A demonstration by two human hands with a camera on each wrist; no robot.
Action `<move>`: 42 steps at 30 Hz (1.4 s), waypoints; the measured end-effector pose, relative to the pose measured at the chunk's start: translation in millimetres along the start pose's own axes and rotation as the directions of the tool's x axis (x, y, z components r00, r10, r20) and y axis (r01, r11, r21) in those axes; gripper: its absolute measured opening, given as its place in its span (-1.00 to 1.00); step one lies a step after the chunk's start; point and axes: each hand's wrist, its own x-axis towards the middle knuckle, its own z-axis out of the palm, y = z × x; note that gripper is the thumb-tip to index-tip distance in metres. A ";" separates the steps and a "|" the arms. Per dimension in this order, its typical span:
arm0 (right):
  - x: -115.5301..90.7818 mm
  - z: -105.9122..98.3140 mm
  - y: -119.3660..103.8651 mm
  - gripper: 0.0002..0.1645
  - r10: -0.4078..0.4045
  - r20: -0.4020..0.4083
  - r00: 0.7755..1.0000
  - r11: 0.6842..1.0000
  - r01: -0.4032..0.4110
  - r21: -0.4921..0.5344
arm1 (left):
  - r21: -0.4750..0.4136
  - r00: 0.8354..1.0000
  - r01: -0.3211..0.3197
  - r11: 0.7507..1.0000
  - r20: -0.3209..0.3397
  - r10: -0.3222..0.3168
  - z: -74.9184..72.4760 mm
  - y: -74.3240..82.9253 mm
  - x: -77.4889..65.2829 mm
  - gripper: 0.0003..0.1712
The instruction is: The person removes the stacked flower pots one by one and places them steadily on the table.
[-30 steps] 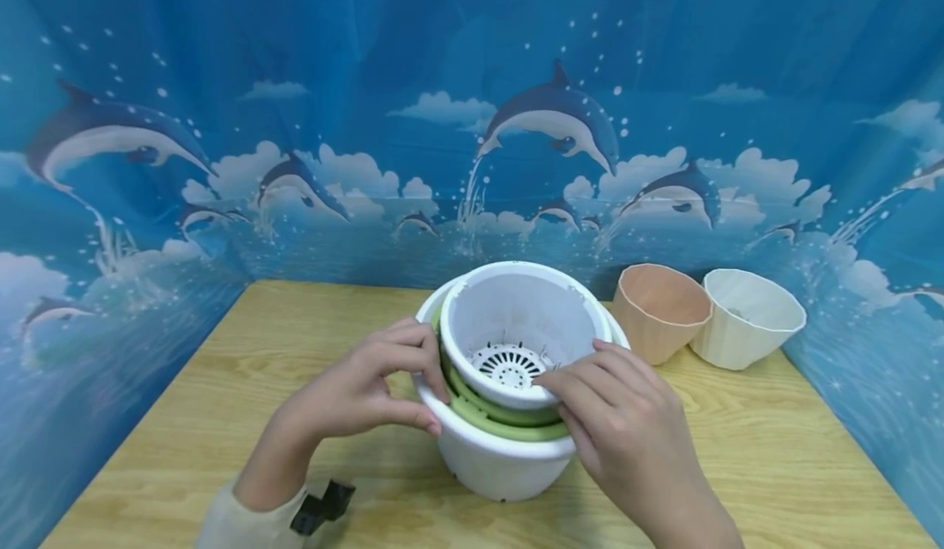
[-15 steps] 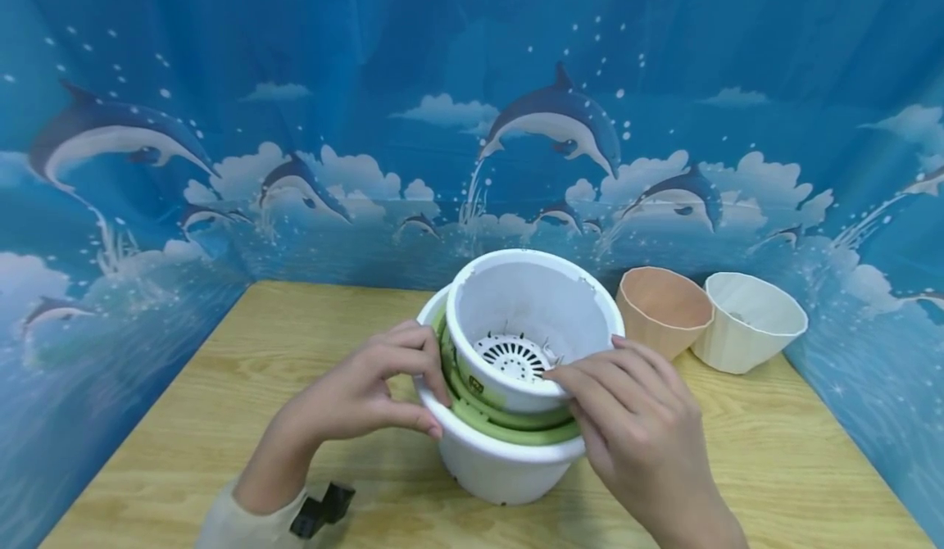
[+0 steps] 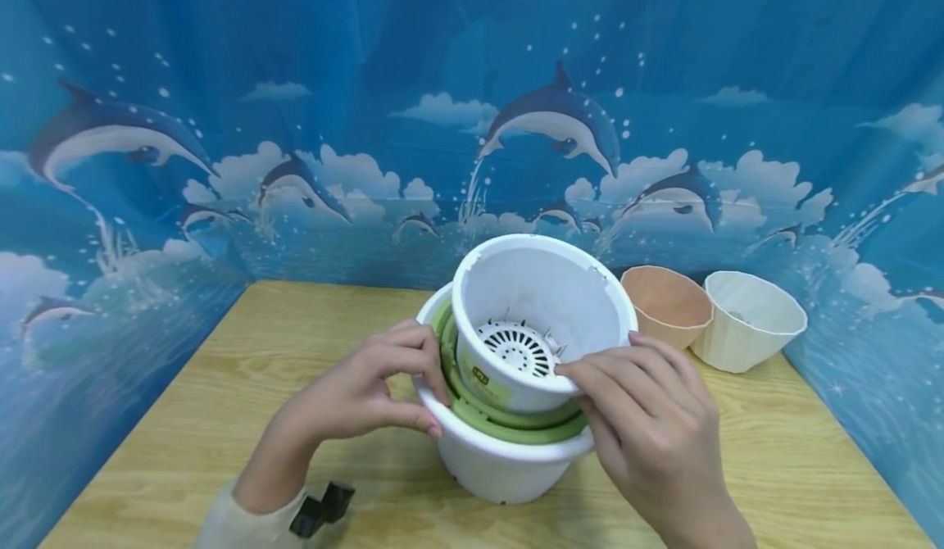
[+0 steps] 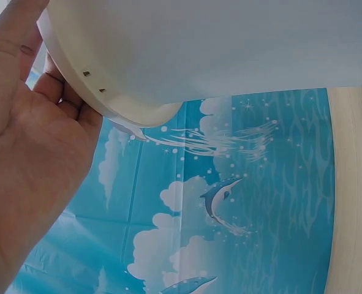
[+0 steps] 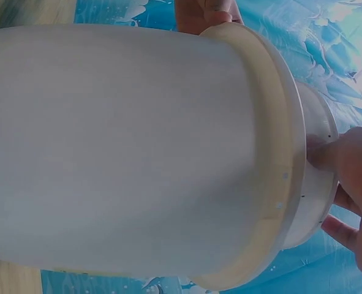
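A small white flowerpot (image 3: 546, 287) with a slotted base sits tilted inside a green pot (image 3: 509, 432), both nested in a large white flowerpot (image 3: 501, 475). My right hand (image 3: 656, 426) pinches the small pot's near right rim, thumb outside and fingers over the edge. At the left, my left hand (image 3: 376, 381) grips the rim of the large pot, its fingertips inside. In the left wrist view the left hand (image 4: 40, 135) holds that rim from the side. The right wrist view shows the small pot (image 5: 312, 165) standing out beyond the large pot's rim (image 5: 279, 153).
An orange pot (image 3: 667, 303) and a cream pot (image 3: 752, 319) stand side by side at the back right of the wooden table (image 3: 796, 451). A blue dolphin-print curtain (image 3: 413, 65) hangs behind and along both sides.
The small white pot has risen and shifted right in my right hand, showing more of its outer wall and a label. My left hand stays in place on the large pot's rim.
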 end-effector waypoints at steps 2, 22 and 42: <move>1.1 0.1 0.8 -0.68 -0.004 -0.029 1.000 1.000 0.004 0.000 | -0.003 1.000 -0.004 1.000 -0.001 0.004 -0.1 0.2 0.2 -0.74; 6.5 1.2 -2.1 -0.66 -0.006 -0.252 0.968 1.000 0.010 0.013 | -0.009 1.000 -0.001 1.000 0.009 0.001 -0.7 -0.6 0.0 -0.73; 2.9 2.0 7.5 -0.73 0.012 -0.369 0.929 1.000 -0.011 0.004 | -0.002 1.000 -0.015 1.000 0.010 0.015 -1.7 -1.1 0.7 -0.74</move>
